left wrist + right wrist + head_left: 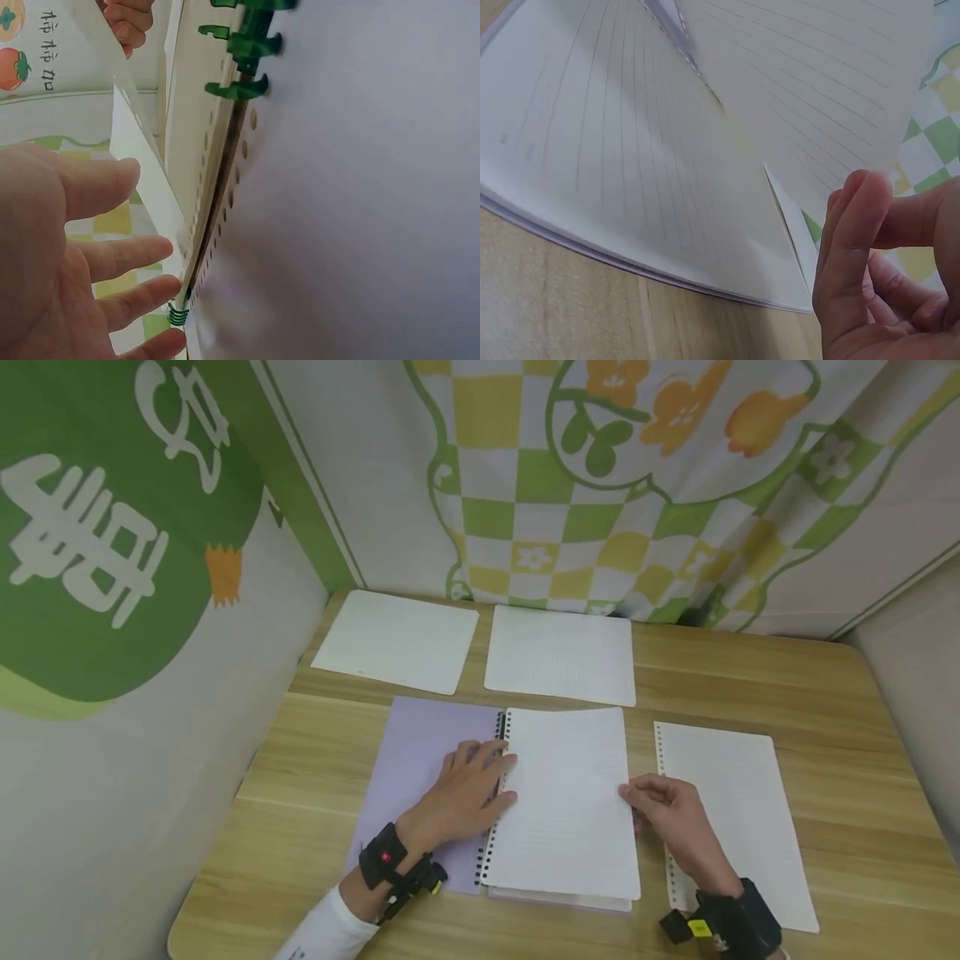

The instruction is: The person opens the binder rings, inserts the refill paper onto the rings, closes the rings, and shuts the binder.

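A loose-leaf notebook lies open on the table, its lilac cover [420,743] folded out to the left. Across the ring spine [501,724] rests my left hand [461,789], fingers spread, their tips at the punched edge of the top sheet. Green binder rings [247,45] and rows of holes show in the left wrist view, where the fingers are fairly straight. My right hand [671,822] pinches the right edge of a white lined sheet [566,793] between thumb and fingers. In the right wrist view this sheet is raised above the lined pages [645,150] beneath.
Two white sheets lie at the back, one on the left [397,639] and one in the middle [561,653]. Another punched sheet [738,827] lies right of the notebook, partly under my right forearm. A patterned curtain [540,527] hangs behind the wooden table [840,760].
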{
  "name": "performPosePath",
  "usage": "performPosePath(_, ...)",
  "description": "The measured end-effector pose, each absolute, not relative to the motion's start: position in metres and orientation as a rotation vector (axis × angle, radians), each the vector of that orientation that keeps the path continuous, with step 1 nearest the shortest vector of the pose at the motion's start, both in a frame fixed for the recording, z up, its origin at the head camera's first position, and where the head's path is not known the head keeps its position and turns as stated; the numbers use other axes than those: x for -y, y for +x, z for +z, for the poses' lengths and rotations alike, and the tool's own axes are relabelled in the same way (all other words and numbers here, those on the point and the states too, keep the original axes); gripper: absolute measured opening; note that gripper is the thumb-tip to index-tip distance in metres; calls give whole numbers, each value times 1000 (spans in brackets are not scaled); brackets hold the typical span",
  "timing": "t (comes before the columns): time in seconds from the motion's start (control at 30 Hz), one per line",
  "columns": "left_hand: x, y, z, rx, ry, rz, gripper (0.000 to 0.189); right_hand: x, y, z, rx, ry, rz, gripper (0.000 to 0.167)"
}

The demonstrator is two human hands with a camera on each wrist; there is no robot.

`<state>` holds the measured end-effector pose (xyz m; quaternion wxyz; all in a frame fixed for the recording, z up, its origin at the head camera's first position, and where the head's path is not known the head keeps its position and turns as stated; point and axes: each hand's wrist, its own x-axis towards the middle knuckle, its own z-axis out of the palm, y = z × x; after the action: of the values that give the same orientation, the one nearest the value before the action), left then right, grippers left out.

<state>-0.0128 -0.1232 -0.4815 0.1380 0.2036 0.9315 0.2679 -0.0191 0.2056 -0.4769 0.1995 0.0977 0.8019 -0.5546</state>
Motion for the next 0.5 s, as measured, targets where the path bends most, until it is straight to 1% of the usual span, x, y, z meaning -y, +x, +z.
performPosePath(0.3,126,-16,-480,-2712,606,758,58,-207,-21,-474,-2201,222,-1606,31)
performPosePath(0.5,125,-30,-479,-2730,610,717,60,-208,-22,-475,-2188,243,-1614,29)
